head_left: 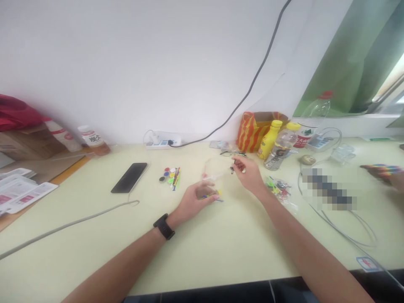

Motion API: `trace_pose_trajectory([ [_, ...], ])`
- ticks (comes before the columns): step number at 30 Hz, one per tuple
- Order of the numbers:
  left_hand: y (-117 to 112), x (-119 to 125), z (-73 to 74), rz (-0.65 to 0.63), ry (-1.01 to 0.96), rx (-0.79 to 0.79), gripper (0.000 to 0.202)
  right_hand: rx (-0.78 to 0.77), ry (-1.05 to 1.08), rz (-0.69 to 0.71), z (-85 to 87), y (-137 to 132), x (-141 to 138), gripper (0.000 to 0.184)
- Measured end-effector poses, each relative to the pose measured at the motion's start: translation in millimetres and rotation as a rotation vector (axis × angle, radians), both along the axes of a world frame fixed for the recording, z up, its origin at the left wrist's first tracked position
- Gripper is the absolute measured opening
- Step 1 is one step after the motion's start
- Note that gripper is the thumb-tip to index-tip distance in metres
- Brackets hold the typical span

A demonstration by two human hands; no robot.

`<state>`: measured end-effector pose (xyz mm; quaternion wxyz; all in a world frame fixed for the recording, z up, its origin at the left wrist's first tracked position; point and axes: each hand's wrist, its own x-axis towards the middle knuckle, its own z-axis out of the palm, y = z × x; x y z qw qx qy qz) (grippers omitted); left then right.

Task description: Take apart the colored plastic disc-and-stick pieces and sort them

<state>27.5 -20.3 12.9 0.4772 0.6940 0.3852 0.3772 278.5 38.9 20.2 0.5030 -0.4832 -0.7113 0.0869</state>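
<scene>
Holding a clear plastic bag (213, 176) toward the pale-green table's (189, 261) back edge, left hand (197, 198) partly covers small yellow-and-blue pieces (219, 192); containment unclear. Right hand (248, 173) pinches a small dark object (232, 169).

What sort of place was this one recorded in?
Probably an indoor desk, perhaps in a dorm or office: a phone lies on it, a power strip sits by the wall, and a yellow bottle stands near the back.
</scene>
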Motion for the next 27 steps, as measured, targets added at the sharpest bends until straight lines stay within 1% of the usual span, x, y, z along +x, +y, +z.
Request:
trace_pose_trajectory([
  [3, 1, 1, -2.1, 0.049, 0.006, 0.025, 0.046, 0.117, 0.243, -0.105, 22.9, -9, 6, 0.026],
  [6, 1, 1, -2.7, 0.081, 0.031, 0.042, 0.046, 0.254, 0.445, -0.131, 52.2, -27, 4, 0.027],
  [8, 0, 1, -2.5, 0.088, 0.045, 0.052, 0.047, 0.351, 0.495, -0.138, 71.0, -42, -2, 0.024],
  [9, 0, 1, -2.3, 0.089, 0.05, 0.056, 0.047, 0.369, 0.492, -0.118, 79.1, -49, -7, 0.023],
  [12, -1, 1, -1.7, 0.089, 0.05, 0.063, 0.046, 0.3, 0.378, 0.038, 95.5, -63, -25, 0.017],
  [14, -1, 1, -1.6, 0.085, 0.036, 0.067, 0.043, 0.237, 0.248, 0.141, 100.5, -64, -35, 0.015],
  [16, -1, 2, -1.6, 0.075, 0.014, 0.071, 0.039, 0.198, 0.117, 0.202, 102.5, -61, -41, 0.014],
  [20, -3, 3, -1.9, 0.076, 0.01, 0.09, 0.035, 0.131, -0.165, 0.254, 105.9, -53, -48, 0.011],
  [23, -4, 3, -2.2, 0.074, 0.021, 0.08, 0.035, 0.122, -0.367, 0.258, 110.4, -53, -51, 0.019],
  [25, -4, 2, -2.3, 0.069, 0.029, 0.061, 0.038, 0.103, -0.397, 0.288, 112.8, -57, -53, 0.024],
  [27, -4, 2, -2.3, 0.068, 0.045, 0.044, 0.044, 0.084, -0.336, 0.322, 113.7, -61, -53, 0.023],
])
